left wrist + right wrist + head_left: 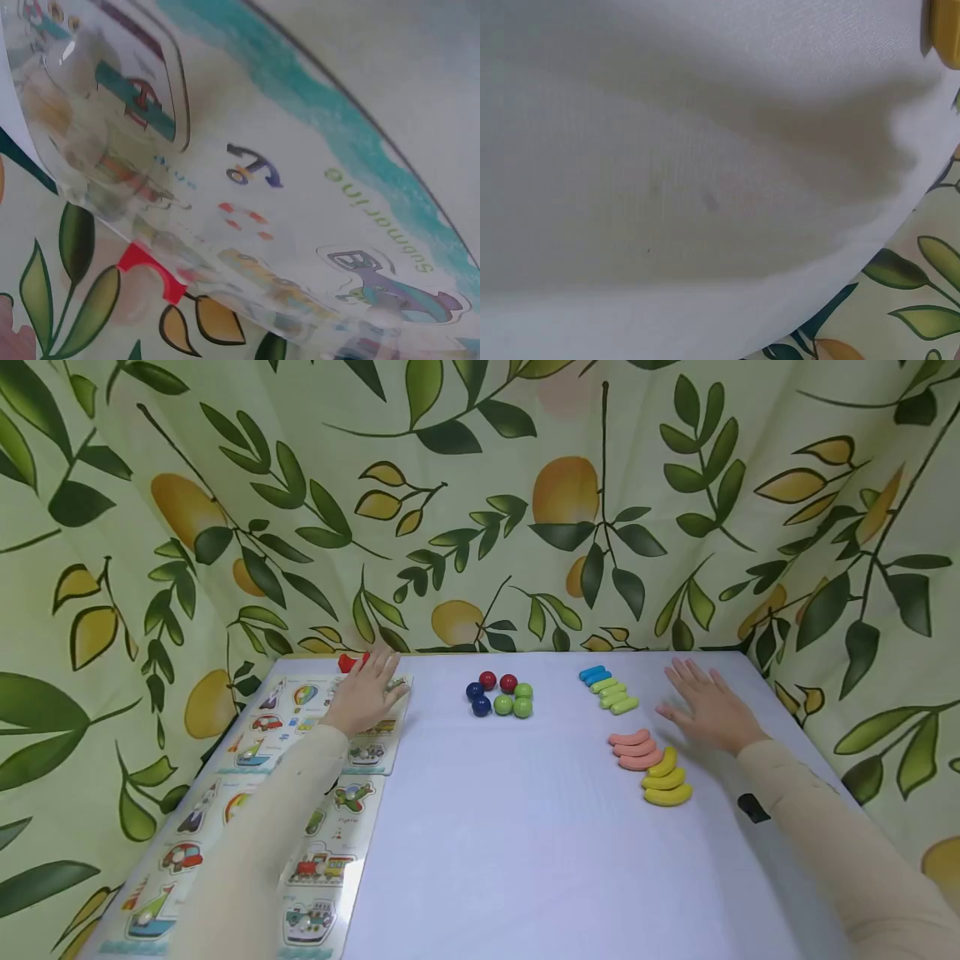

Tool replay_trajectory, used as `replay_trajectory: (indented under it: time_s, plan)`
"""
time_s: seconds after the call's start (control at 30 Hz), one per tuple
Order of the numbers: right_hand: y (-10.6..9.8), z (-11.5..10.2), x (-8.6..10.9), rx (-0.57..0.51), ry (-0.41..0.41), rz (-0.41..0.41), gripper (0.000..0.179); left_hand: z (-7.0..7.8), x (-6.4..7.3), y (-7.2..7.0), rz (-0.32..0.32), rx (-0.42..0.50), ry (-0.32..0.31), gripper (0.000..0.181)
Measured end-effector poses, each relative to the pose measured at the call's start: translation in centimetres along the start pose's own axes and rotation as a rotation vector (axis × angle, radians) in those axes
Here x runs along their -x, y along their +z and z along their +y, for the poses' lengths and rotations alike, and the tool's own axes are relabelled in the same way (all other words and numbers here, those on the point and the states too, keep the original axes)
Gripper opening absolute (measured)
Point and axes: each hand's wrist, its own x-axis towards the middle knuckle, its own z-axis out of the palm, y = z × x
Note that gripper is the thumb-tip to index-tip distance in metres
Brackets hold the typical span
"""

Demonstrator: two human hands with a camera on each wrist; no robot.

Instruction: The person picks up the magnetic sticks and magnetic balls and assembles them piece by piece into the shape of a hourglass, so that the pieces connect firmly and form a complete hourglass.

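Observation:
My left hand (366, 693) is spread, palm down, over the upper puzzle board (382, 758) at the table's left. Just past its fingers lies a red piece (351, 662), which appears as a curved red shape (157, 274) in the left wrist view. Nothing is held in that hand. On the right, my right hand (708, 706) stretches flat over the white table (510, 835), fingers apart and holding nothing. Nearest to it are small green sticks (618, 704), pink curved pieces (633, 749) and yellow bananas (667, 793).
Red balls (508, 683), dark blue balls (482, 705) and green balls (522, 707) cluster at the back middle. Blue sticks (597, 677) adjoin the green ones. A second puzzle board (352, 902) lies nearer, under my left sleeve. A leaf-patterned curtain (480, 485) surrounds the table.

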Motion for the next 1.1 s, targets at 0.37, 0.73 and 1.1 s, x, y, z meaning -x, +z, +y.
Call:
replay_trajectory:
  time_s: [0.37, 0.73, 1.1]
  plan:
    - [-0.1, -0.8, 0.4, -0.055, -0.002, -0.070, 0.087, 1.3, 0.4, 0.7, -0.011, -0.012, 0.099, 0.071]
    - [0.7, -2.8, 0.8, -0.059, -0.058, -0.107, 0.080, 3.0, 1.0, 1.3, -0.041, -0.030, 0.196, 0.066]
    - [1.0, -3.8, 1.8, -0.165, -0.056, -0.128, 0.076, 4.5, 1.1, 1.9, -0.091, 0.000, 0.281, 0.062]
